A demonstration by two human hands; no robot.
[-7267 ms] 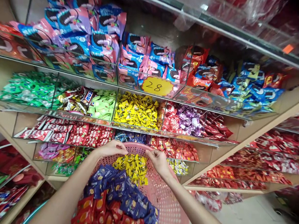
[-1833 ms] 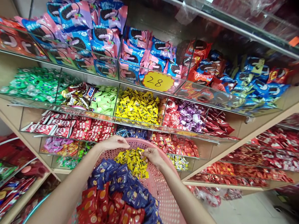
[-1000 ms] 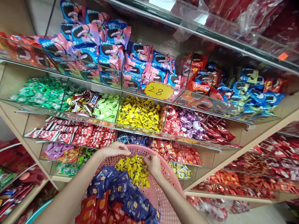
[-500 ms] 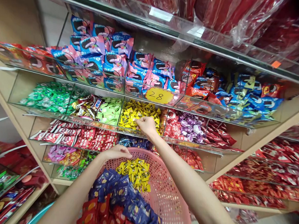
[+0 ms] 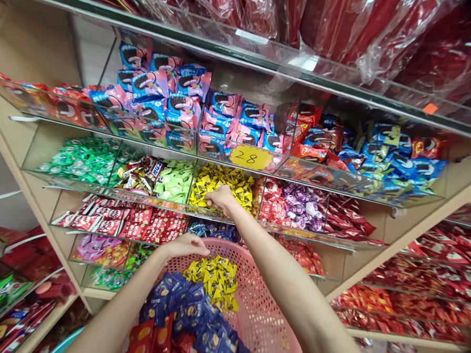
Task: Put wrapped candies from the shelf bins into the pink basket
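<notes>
My right hand (image 5: 222, 199) reaches into a shelf bin of yellow-wrapped candies (image 5: 238, 184). Its fingers are curled closed against them, and whatever is inside the grasp is hidden. At the far rim of a pink perforated plastic basket (image 5: 271, 301), my left hand (image 5: 186, 246) is closed over the edge. Inside the basket lie a small heap of yellow candies (image 5: 215, 280), dark blue packets (image 5: 211, 325) and red packets (image 5: 149, 344).
Above the bin runs a shelf of blue-and-pink cookie packs (image 5: 180, 103) with a yellow "28" tag (image 5: 251, 157). Green candies (image 5: 82, 161) lie left, purple candies (image 5: 302, 204) right. Clear dividers and shelf lips edge the bins. A teal rim (image 5: 57, 352) shows lower left.
My right hand has moved slightly left and down in the yellow candies, its fingers more curled. My left hand stays at the basket rim. The whole view has shifted a little.
</notes>
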